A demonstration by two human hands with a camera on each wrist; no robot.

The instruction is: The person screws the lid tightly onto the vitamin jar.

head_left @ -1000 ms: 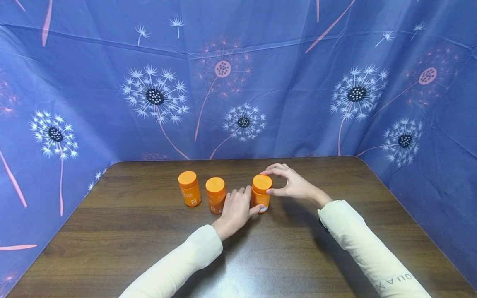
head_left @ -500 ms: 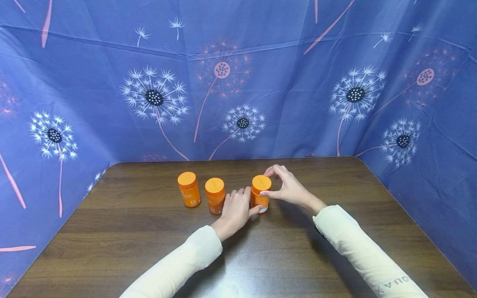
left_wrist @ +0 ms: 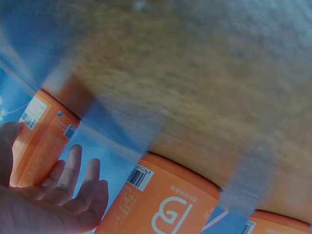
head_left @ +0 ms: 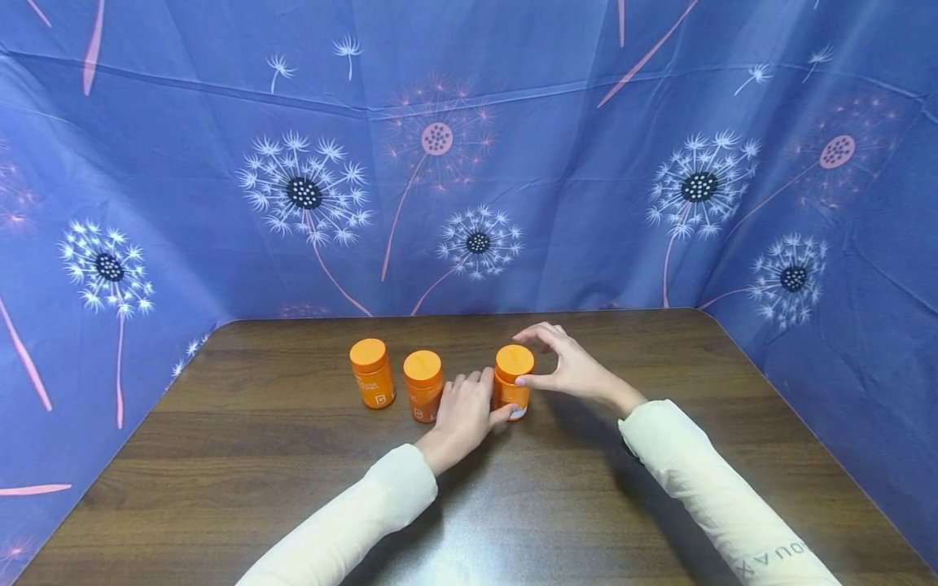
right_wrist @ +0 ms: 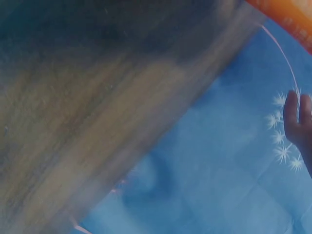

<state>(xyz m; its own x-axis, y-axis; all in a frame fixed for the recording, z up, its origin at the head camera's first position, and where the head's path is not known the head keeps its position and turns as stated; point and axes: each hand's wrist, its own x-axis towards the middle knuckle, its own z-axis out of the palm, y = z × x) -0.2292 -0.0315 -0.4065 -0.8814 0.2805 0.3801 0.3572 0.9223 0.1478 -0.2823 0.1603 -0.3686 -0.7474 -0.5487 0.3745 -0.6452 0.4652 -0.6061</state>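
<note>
Three orange plastic jars with lids on stand upright. My left hand (head_left: 463, 411) grips the body of the rightmost jar (head_left: 511, 398), its thumb in front. In the left wrist view, the thumb and fingers of that hand (left_wrist: 53, 202) lie around the jar (left_wrist: 41, 141), which bears barcode labels. My right hand (head_left: 575, 368) is at this jar's lid (head_left: 515, 360), thumb on the near right edge and fingers curved behind. The right wrist view catches only some fingers (right_wrist: 291, 119) and a corner of the jar (right_wrist: 292, 17); the fingertip contact behind the lid is hidden.
The middle jar (head_left: 422, 386) stands just left of my left hand, and the leftmost jar (head_left: 373, 374) is slightly farther back. All rest on a brown wooden table (head_left: 242, 456). Behind it hangs a blue cloth (head_left: 572, 244) with a dandelion print.
The right hand's fingers curl in and its thumb shifts left along the lid's edge, then the fingers extend again behind the lid. The left hand and the jars stay put.
</note>
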